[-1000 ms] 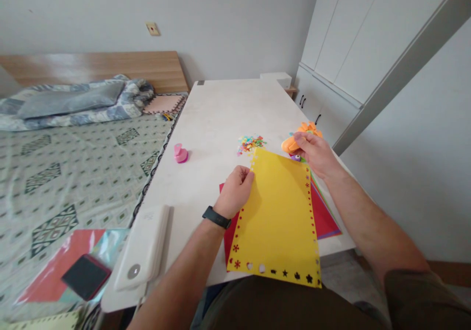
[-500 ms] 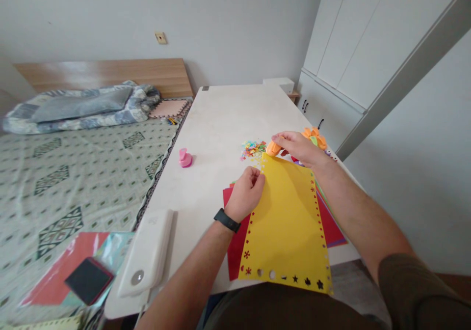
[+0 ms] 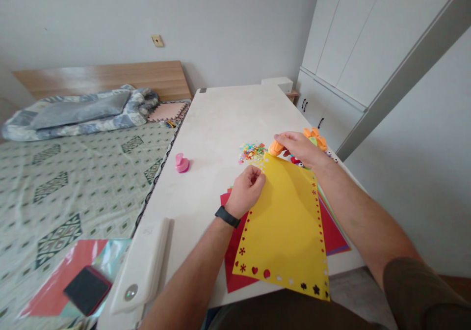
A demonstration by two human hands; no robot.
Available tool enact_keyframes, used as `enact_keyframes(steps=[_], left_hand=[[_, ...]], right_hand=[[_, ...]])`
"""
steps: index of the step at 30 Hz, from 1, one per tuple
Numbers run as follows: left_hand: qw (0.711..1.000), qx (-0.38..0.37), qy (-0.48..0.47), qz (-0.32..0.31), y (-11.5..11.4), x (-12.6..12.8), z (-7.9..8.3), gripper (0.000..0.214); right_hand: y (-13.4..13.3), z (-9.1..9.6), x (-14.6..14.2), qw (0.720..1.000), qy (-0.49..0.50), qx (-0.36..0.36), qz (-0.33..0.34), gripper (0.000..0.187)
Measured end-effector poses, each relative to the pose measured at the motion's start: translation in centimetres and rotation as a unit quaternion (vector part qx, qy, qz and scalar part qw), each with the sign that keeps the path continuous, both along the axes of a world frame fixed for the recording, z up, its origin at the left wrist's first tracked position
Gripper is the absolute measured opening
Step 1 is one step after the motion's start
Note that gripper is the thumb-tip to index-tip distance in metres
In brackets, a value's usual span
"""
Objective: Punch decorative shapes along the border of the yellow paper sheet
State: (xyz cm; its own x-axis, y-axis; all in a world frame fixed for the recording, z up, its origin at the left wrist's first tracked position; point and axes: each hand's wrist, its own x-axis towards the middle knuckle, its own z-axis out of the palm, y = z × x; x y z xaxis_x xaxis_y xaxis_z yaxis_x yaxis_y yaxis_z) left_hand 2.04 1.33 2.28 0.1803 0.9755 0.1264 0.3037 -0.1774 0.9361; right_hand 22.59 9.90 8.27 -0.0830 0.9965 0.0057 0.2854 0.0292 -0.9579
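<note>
Ideally, the left hand [image 3: 247, 190], pinching the yellow sheet [image 3: 285, 217] by its left edge, should hold it flat while the right hand [image 3: 299, 146], fingers wrapped on the orange punch [image 3: 275, 149], sets that square to its far-left corner. The sheet overlaps the table's [image 3: 239, 114] near edge, its near-right corner jutting past, long axis running toward the far edge.

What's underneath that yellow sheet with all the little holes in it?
Red paper shows past both long sides of the yellow sheet, with a purple edge peeking out at the right. Whatever else lies under the sheet's middle is covered, so I can't tell.
</note>
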Motion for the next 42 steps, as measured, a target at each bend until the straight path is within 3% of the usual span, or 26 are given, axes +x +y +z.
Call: enact_keyframes(steps=[4, 10, 24, 29, 35, 42], left_hand=[[1.000, -0.006, 0.000, 0.005, -0.2, -0.2, -0.5, 0.019], [1.000, -0.012, -0.001, 0.003, -0.8, -0.4, -0.6, 0.019], [1.000, -0.007, 0.007, 0.012, -1.1, -0.4, -1.0, 0.017], [1.000, -0.005, 0.013, 0.010, -1.2, -0.3, -1.0, 0.017], [1.000, 0.000, 0.010, 0.005, -1.3, -0.3, -1.1, 0.017], [1.000, -0.004, 0.004, 0.004, -1.4, -0.2, -1.2, 0.016]], right_hand=[[0.3, -0.5, 0.1, 1.000, -0.001, -0.014, -0.019, 0.036], [1.0, -1.6, 0.1, 1.000, 0.024, -0.002, 0.015, 0.036], [0.8, -1.8, -0.4, 0.998, 0.058, -0.017, 0.032, 0.033], [0.5, -2.1, -1.3, 1.000, 0.021, -0.003, 0.016, 0.025], [0.2, -2.6, -2.2, 0.997, -0.061, 0.038, -0.008, 0.027], [0.4, -3.3, -2.4, 0.996, -0.077, 0.042, -0.004, 0.030]])
